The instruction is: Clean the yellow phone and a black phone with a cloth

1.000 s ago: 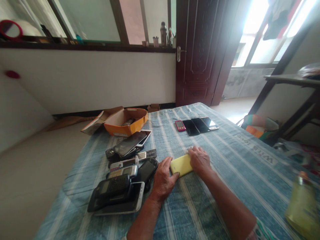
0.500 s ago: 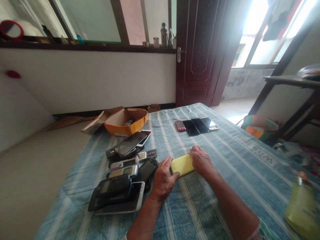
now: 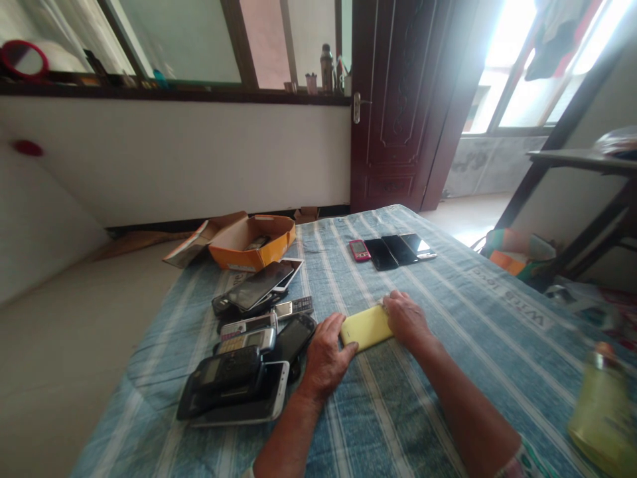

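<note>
On the striped cloth (image 3: 472,332), to your right, you can read "love"; the adjoining word, beginning with "W", is blurred.

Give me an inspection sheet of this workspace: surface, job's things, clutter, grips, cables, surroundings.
Surface: blue striped cloth, wrinkled in places.
Job's things: yellow phone, lying flat.
Clutter: phone pile at left; phone row farther back; orange box, open, something inside; yellow bottle at far right.
Grips: left grip holds the phone's left end; right grip covers its right end.
Cables: nothing seen on the cloth.
Surroundings: dark red door behind; flask on the sill.
</note>
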`<state>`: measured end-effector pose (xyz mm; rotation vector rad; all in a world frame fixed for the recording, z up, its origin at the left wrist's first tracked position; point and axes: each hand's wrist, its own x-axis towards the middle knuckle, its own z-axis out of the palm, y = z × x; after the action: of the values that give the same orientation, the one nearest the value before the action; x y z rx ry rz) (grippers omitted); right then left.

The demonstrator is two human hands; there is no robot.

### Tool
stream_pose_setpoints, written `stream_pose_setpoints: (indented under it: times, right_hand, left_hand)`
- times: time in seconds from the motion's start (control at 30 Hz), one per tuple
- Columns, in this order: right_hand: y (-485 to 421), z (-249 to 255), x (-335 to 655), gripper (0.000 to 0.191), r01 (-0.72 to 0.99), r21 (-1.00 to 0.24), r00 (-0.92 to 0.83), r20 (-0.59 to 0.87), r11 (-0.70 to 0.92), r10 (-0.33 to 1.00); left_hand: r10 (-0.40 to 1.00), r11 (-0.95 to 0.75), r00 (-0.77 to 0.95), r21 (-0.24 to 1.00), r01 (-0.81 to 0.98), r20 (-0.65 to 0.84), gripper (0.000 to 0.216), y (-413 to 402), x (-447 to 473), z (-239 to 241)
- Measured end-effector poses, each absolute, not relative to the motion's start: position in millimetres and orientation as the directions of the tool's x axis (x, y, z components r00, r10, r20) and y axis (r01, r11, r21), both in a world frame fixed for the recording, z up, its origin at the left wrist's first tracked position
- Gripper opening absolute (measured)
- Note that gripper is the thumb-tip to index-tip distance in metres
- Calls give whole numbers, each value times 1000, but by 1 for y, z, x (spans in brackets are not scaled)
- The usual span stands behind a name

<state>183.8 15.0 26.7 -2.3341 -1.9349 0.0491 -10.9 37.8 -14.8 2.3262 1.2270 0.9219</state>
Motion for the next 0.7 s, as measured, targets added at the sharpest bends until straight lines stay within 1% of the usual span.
stream_pose_setpoints:
  times: [0.13, 0.2, 0.4, 0.6, 0.7]
  right_hand:
    - [14, 29, 180, 28, 963, -77, 260, 1, -259, 966]
    - [14, 28, 179, 28, 962, -74, 264, 2, -263, 965]
    - [19, 18, 175, 27, 981, -74, 185, 76, -180, 980]
    - [22, 15, 174, 26, 985, -78, 161, 98, -154, 982]
    - [23, 16, 170, 25, 993, -74, 105, 114, -97, 988]
  left_hand:
    - [822, -570, 410, 571, 591, 396, 50, 37, -11, -15]
    - [821, -571, 413, 570, 591, 395, 50, 37, -11, -15]
    - [822, -570, 418, 563, 598, 388, 49, 37, -11, -15]
    - [810, -586, 414, 557, 589, 415, 48, 39, -11, -17]
    - [812, -583, 418, 556, 592, 407, 49, 39, -11, -17]
